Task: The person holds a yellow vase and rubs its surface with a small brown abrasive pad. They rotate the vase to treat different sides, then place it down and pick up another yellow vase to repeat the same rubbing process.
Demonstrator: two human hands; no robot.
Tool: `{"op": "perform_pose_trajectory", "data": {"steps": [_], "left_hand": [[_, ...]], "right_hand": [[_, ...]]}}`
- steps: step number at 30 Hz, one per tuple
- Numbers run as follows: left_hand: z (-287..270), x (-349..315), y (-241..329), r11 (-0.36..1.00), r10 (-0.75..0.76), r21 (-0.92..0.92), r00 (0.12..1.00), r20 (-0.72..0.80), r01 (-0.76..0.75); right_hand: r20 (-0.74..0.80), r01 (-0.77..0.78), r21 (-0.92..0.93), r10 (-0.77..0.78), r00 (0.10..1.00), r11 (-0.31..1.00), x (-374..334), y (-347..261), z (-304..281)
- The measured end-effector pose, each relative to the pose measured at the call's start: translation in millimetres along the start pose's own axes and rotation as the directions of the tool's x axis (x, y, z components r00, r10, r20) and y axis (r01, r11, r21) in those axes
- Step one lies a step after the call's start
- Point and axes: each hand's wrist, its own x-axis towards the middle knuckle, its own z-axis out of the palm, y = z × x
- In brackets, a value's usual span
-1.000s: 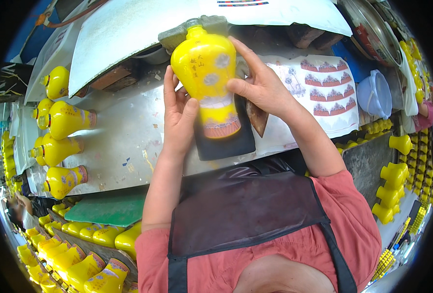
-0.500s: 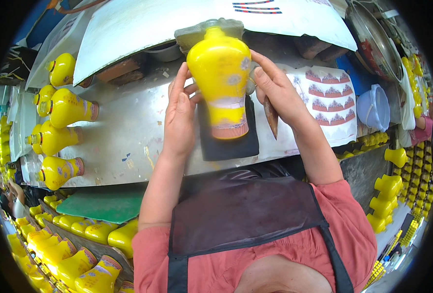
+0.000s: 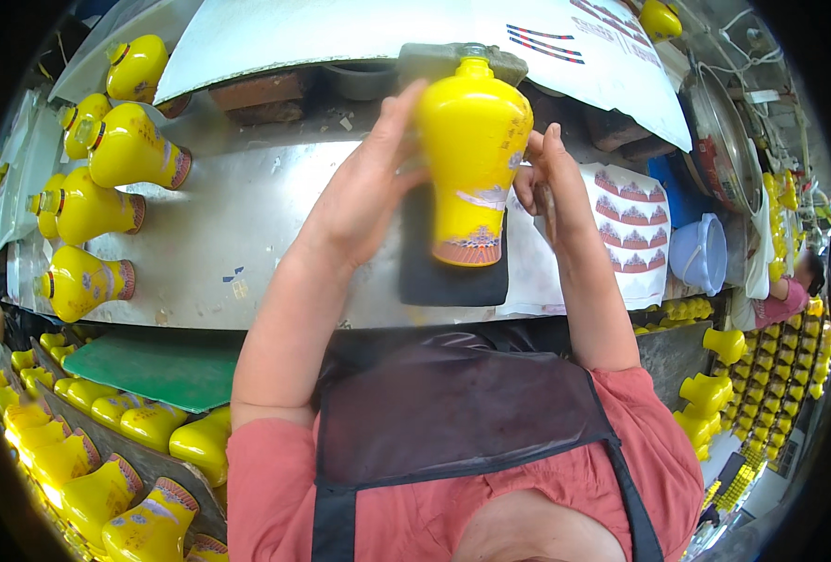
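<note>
A glossy yellow vase-shaped bottle (image 3: 474, 131) lies in front of me, its neck at a grey block (image 3: 421, 64) and its base over a black pad (image 3: 453, 287). It bears a pale floral band, dark characters and a pink patterned strip around the foot. Beside its left side is my left hand (image 3: 364, 192), open, fingers spread and blurred; whether it touches the bottle I cannot tell. On the other side, my right hand (image 3: 562, 183) has curled fingers around a thin brown pointed tool (image 3: 549, 217), seen nearly edge-on, with its fingertips close to the bottle's shoulder.
Several decorated yellow bottles (image 3: 134, 145) lie along the metal table's left end. A decal sheet (image 3: 632, 220) and a pale blue bucket (image 3: 699, 255) are at the right. A white board (image 3: 340, 33) stands on bricks behind. Bottle racks (image 3: 148, 520) and a green board (image 3: 153, 368) sit lower left.
The bottle has turned about its length, so dark characters now face up. My left hand has shifted up along its side. The whole view has swung slightly left.
</note>
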Motion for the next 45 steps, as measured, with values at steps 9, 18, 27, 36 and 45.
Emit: {"op": "perform_pose_trajectory", "data": {"steps": [9,18,27,36,45], "left_hand": [[2.3,-1.0,18.0,1.000,0.003,0.004,1.000,-0.007,-0.003],[6.2,-10.2,27.7,0.993,-0.007,-0.121,1.000,0.024,0.010],[5.6,-12.5,25.2,0.990,0.002,-0.140,0.999,0.038,0.003],[12.8,-3.6,6.2,0.993,-0.005,-0.121,0.998,0.065,0.013],[15.8,14.4,-29.8,0.980,0.052,-0.196,0.996,0.073,-0.037]], "right_hand": [[0.053,-0.281,0.154,0.276,0.960,0.947,13.7,-6.1,5.8],[0.094,-0.248,0.157,0.235,0.967,0.956,19.1,-12.4,8.9],[0.051,-0.237,0.108,0.233,0.971,0.965,17.1,-10.9,8.6],[-0.041,-0.114,-0.359,0.106,0.993,0.926,-6.8,-31.6,-3.9],[-0.003,0.179,-0.453,-0.202,0.979,0.873,-15.4,-28.0,3.7]]}}
